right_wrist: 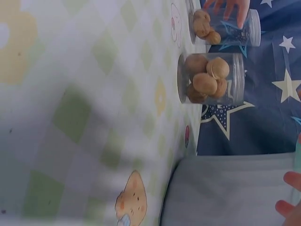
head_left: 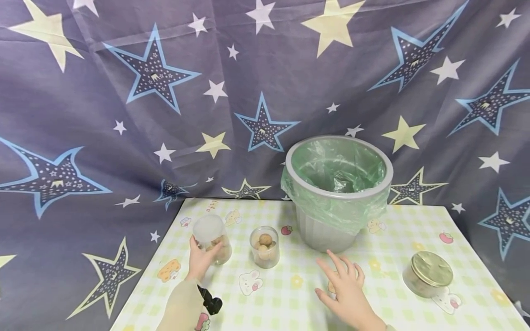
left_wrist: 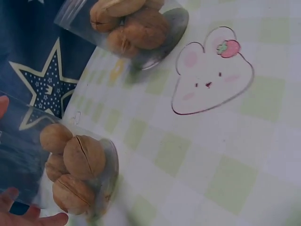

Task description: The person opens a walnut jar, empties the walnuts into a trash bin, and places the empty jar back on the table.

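Note:
On the table's left side, my left hand [head_left: 201, 261] holds a clear jar [head_left: 225, 253] with a frosted white lid, thumb and fingers spread round its side. Walnuts [left_wrist: 84, 157] lie in the bottom of that jar, as the left wrist view shows. Just to its right stands a second clear jar [head_left: 266, 263], lidless, with several walnuts [right_wrist: 205, 83] inside. My right hand [head_left: 347, 292] holds nothing; its fingers are spread in front of the grey bin [head_left: 320, 230]. In the right wrist view only some of its fingertips [right_wrist: 292, 180] show at the right edge.
The bin stands at the back, lined with a green plastic bag [head_left: 348, 211]. At the right is a round container with a gold lid [head_left: 432, 269]. A checked cloth with cartoon prints [head_left: 290, 299] covers the table, and a star-patterned curtain [head_left: 256, 64] hangs behind it.

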